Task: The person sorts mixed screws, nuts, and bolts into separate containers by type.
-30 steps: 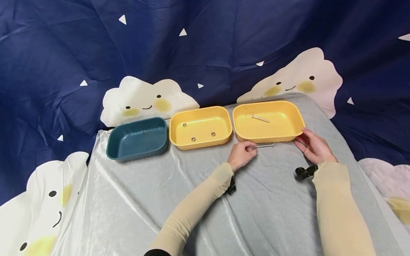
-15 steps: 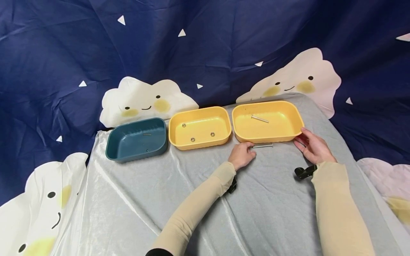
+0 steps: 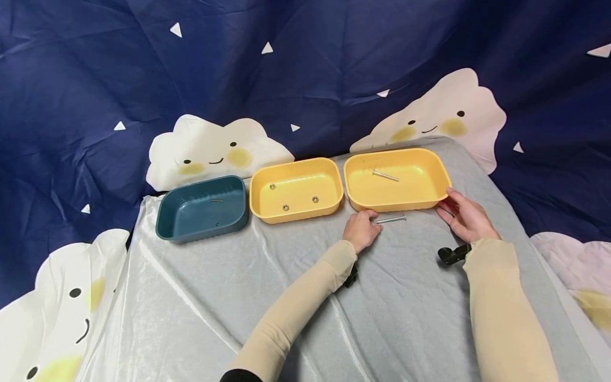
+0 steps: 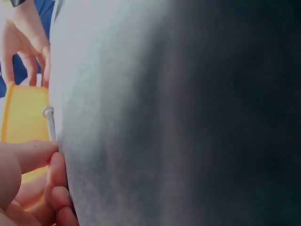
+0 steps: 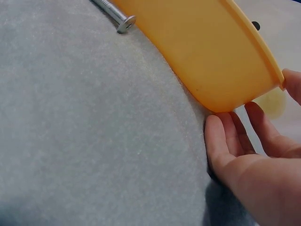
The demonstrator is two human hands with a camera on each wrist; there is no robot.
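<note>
My left hand pinches the end of a silver bolt between thumb and fingertips. The bolt lies close over the grey cloth, along the front wall of the right yellow bin, its head pointing right. In the right wrist view the bolt's head shows a socket beside the bin wall. My right hand holds that bin's front right corner, one finger at the rim and others low against the wall. Inside the bin lies a second bolt.
A middle yellow bin contains three nuts. To its left is a dark teal bin with small metal pieces in it. The bins stand in a row on the grey cloth, before a blue curtain with printed clouds.
The bolt's head end has tipped slightly up in the head view, and my left hand has edged right relative to the bins. My right hand stays at the bin corner. The view shifted slightly.
</note>
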